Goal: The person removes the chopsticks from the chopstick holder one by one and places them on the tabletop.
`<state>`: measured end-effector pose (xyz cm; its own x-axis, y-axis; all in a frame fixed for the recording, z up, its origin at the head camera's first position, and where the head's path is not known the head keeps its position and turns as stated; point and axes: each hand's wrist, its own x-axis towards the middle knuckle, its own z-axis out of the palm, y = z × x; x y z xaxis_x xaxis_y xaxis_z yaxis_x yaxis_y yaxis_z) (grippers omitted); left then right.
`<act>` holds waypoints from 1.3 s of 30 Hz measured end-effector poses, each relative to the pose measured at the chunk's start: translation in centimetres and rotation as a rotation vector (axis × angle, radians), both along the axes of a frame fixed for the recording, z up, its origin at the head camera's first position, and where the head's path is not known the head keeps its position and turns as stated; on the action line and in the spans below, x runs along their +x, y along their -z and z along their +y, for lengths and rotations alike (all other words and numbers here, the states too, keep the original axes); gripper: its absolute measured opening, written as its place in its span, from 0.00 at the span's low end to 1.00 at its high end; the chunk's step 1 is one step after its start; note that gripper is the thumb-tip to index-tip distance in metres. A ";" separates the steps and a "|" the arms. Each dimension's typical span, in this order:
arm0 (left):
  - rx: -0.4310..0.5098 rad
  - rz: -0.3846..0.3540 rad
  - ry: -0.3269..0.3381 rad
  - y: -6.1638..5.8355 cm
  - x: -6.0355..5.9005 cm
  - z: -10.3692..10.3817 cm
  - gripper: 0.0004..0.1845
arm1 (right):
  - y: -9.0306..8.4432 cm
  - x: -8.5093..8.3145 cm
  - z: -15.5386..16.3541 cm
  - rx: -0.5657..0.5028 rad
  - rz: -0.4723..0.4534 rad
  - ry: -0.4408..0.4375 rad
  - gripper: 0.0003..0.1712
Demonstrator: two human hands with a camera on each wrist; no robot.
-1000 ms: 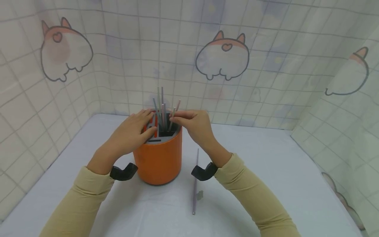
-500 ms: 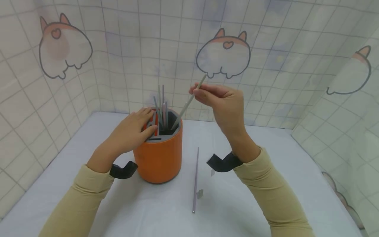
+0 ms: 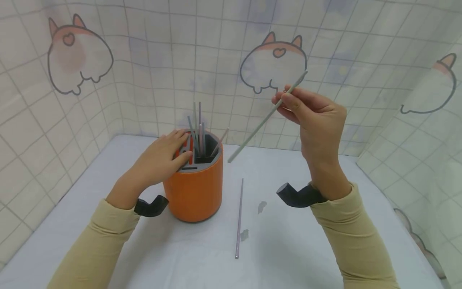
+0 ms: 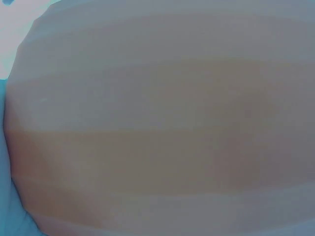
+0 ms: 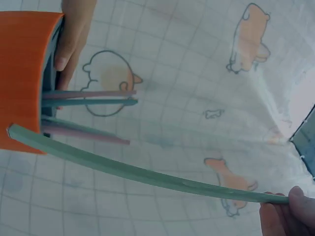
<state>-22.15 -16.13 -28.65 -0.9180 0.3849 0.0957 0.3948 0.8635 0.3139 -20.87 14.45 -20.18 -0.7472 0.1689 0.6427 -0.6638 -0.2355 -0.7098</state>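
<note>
One orange holder (image 3: 193, 188), five sticks inside (image 3: 198, 128), one stick held (image 3: 265, 119), one stick lying (image 3: 239, 218)

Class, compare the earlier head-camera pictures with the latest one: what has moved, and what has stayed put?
The right hand, pinching a green stick, has drawn it up and rightward, clear of the orange holder. The left hand stays resting on the holder's top, and the purple stick still lies on the table.

White table (image 3: 325, 241), purple straw (image 3: 239, 218) lying at 6 o'clock, two small scraps (image 3: 261, 206) beside it, tiled cat-print backdrop (image 3: 272, 66) at 12 o'clock.
</note>
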 end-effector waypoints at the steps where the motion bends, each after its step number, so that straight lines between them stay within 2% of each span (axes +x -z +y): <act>1: -0.001 0.002 0.000 0.0 0.0 0.0 0.36 | 0.3 -0.2 0.3 0.019 -0.023 0.007 0.07; 6: 0.002 0.001 -0.003 0.0 0.0 0.1 0.36 | 2.9 -1.6 2.2 0.115 -0.225 -0.033 0.07; 10: 0.003 0.005 -0.007 0.0 0.0 0.0 0.36 | 5.6 -3.0 3.6 0.274 -0.405 -0.062 0.04; 15: 0.002 0.016 -0.006 0.1 0.0 0.0 0.36 | 9.2 -4.6 4.7 0.473 -0.620 -0.114 0.17; 18: -0.003 0.013 -0.007 0.0 0.0 0.0 0.36 | 11.6 -5.2 5.0 0.533 -0.732 -0.155 0.22; 22: -0.005 0.012 -0.010 0.0 0.0 0.1 0.35 | 14.7 -5.7 5.0 0.544 -0.858 -0.204 0.22; 27: -0.001 0.010 -0.009 0.0 0.1 0.1 0.36 | 17.6 -5.8 4.6 0.520 -0.955 -0.274 0.23; 34: 0.006 0.016 0.001 -0.1 0.1 0.1 0.35 | 20.0 -6.1 4.1 0.434 -1.027 -0.308 0.22; 39: 0.008 0.012 0.000 0.0 0.1 0.1 0.35 | 21.3 -6.4 3.7 0.433 -1.056 -0.317 0.21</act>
<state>-22.07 -16.05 -28.60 -0.9169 0.3838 0.1097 0.3983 0.8611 0.3161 -27.24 18.18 -41.50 -0.9116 -0.1989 -0.3598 0.3439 0.1105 -0.9325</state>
